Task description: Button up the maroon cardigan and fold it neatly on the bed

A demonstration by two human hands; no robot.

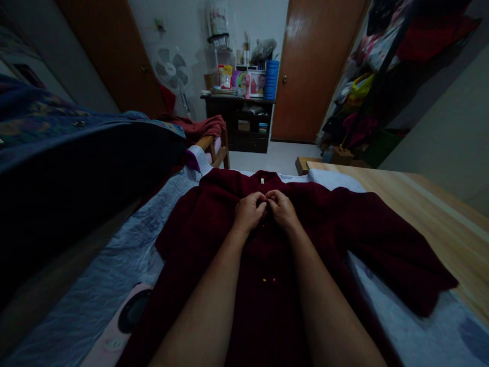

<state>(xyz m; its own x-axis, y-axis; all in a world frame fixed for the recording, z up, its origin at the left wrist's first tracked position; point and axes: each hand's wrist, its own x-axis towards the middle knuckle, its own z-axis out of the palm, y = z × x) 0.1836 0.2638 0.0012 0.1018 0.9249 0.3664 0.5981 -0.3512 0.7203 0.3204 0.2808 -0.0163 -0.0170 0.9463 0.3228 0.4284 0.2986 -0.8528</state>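
Observation:
A maroon garment (206,219) with a collar and small shiny buttons lies spread front side up on a bed or table covered with pale cloth. Its sleeve (397,244) reaches out to the right. Just below the collar, my left hand (250,209) pinches the front opening. My right hand (281,208) meets it there, fingertips closed on the same edge. What lies between the fingertips, perhaps a button, is too small and dark to make out. A pale label (262,181) shows inside the neck. Lower down the front, two small shiny spots (269,280) catch the light.
A pale blue quilted cloth (110,275) lies beneath the garment. At lower left is a pink device with a dark round panel (133,311). Dark hanging clothes (76,204) fill the left side. A wood-grain board (431,204) lies right; a fan (173,71) stands behind.

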